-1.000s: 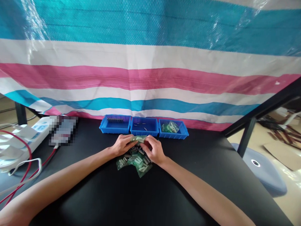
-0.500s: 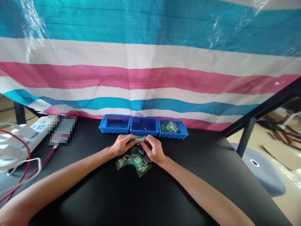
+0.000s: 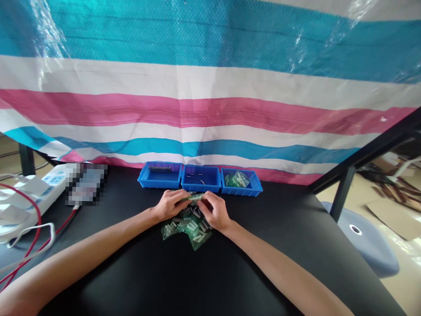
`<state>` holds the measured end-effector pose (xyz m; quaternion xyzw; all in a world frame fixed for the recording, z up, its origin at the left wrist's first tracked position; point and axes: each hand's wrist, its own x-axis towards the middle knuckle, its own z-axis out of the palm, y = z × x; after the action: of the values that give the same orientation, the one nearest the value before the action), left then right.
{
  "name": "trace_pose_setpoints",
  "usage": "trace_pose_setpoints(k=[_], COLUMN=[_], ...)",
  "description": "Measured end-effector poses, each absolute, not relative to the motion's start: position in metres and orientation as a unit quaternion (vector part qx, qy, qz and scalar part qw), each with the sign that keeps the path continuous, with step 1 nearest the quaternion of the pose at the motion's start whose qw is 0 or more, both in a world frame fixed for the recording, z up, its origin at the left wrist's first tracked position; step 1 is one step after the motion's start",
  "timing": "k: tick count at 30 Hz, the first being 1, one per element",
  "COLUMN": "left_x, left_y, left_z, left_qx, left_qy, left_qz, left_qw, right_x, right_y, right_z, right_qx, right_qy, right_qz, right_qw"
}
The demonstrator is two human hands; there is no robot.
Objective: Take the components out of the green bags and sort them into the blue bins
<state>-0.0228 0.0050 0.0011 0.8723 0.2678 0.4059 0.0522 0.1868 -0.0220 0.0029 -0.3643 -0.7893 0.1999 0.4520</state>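
Between my two hands a small green plastic bag [image 3: 195, 197] is stretched, held by its ends. My left hand [image 3: 170, 205] pinches the left end, and my right hand [image 3: 214, 209] pinches the right end. Just below, on the black table, lies a pile of green translucent bags [image 3: 190, 228] with short metal cylinders inside. Darker metal pieces show at the top of the pile, partly hidden by my hands. What the held bag contains is too small to make out.
Behind my hands stand three blue bins: the left bin [image 3: 160, 181] holds a row of small round metal parts, the middle bin [image 3: 209, 185] thin rods, the right bin [image 3: 253, 189] green bags. A power strip [image 3: 52, 182] with cables lies left. A grey stool [image 3: 366, 242] stands right.
Both hands keep their grip on the small green bag and have hardly moved. The whole view has shifted very slightly. The bins and the pile look unchanged.
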Motion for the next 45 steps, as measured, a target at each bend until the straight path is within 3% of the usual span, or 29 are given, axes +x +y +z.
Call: trace_pose_setpoints(k=[36, 45], left_x=[-0.023, -0.022], left_y=[0.010, 0.010], left_z=[-0.006, -0.005], left_qx=[0.871, 0.877], left_qy=[0.224, 0.253], left_qz=[0.438, 0.404], left_qw=[0.002, 0.056], right_x=[0.185, 0.185], right_y=[-0.020, -0.019], right_z=[-0.012, -0.009], right_qx=[-0.360, -0.384], right_qy=[-0.825, -0.802], right_qz=[0.154, 0.163], right_qw=[0.407, 0.428])
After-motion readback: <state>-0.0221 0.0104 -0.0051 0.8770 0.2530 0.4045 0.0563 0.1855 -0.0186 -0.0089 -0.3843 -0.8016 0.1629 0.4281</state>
